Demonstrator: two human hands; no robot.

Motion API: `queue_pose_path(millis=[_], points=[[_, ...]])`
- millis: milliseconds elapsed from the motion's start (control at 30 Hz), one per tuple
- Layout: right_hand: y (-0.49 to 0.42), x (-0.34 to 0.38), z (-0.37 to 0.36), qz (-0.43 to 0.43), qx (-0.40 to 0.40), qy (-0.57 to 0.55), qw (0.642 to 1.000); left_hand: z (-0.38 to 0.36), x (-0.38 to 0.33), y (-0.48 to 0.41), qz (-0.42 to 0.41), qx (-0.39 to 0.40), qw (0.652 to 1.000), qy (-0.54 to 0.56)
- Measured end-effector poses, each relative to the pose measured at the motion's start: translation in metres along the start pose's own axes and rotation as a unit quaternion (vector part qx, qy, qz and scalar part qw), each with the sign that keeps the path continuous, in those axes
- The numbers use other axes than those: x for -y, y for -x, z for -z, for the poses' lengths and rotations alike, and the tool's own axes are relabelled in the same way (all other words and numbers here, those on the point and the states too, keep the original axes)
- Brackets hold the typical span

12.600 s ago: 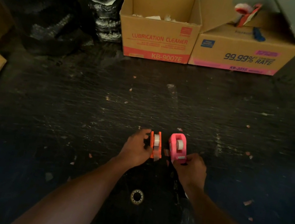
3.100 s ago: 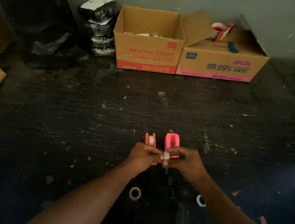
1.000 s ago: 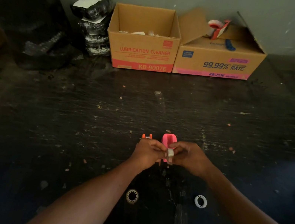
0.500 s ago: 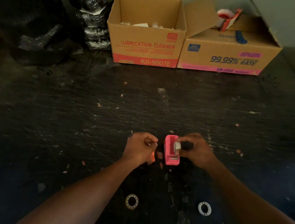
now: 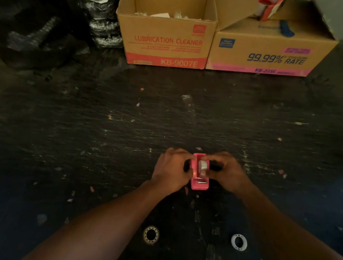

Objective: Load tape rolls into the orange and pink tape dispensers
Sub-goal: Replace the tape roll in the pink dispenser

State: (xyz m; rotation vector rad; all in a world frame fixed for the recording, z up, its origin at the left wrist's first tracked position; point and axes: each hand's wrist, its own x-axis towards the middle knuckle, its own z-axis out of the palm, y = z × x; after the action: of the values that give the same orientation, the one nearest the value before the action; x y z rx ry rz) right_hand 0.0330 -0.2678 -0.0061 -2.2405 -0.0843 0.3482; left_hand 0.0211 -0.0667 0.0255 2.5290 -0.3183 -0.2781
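Note:
The pink tape dispenser (image 5: 199, 183) stands on the dark table at centre. A small whitish tape roll (image 5: 202, 166) sits in its open top. My left hand (image 5: 171, 169) grips the dispenser's left side. My right hand (image 5: 226, 172) pinches the roll from the right, fingers on it. The orange dispenser is hidden, probably behind my left hand. Two empty tape cores lie nearer me: one (image 5: 150, 235) under my left forearm's side and a white one (image 5: 238, 242) by my right forearm.
Two cardboard boxes stand at the table's far edge, an open one (image 5: 163, 37) and a half-closed one (image 5: 267, 53) with red and blue items on top. Black wrapped bundles (image 5: 99, 2) are stacked to their left. Paper scraps dot the table.
My left hand has shifted right onto the pink dispenser, covering the orange one. My right hand has lowered the roll into the pink dispenser. The view has tilted down slightly.

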Motion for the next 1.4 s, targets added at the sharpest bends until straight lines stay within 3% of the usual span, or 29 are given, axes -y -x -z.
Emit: queue_pose_path(millis=[267, 800, 1400], points=[[-0.003, -0.003, -0.002, -0.04, 0.029, -0.013, 0.999, -0.004, 0.009, -0.01, -0.025, 0.046, 0.994, -0.099], [-0.008, -0.007, -0.009, -0.038, 0.017, -0.011, 0.999, -0.014, 0.016, -0.019, -0.043, 0.002, 0.996, -0.08], [-0.009, -0.008, -0.011, -0.082, 0.018, -0.128, 0.988, -0.012, 0.012, -0.016, -0.076, 0.024, 0.994, -0.073]])
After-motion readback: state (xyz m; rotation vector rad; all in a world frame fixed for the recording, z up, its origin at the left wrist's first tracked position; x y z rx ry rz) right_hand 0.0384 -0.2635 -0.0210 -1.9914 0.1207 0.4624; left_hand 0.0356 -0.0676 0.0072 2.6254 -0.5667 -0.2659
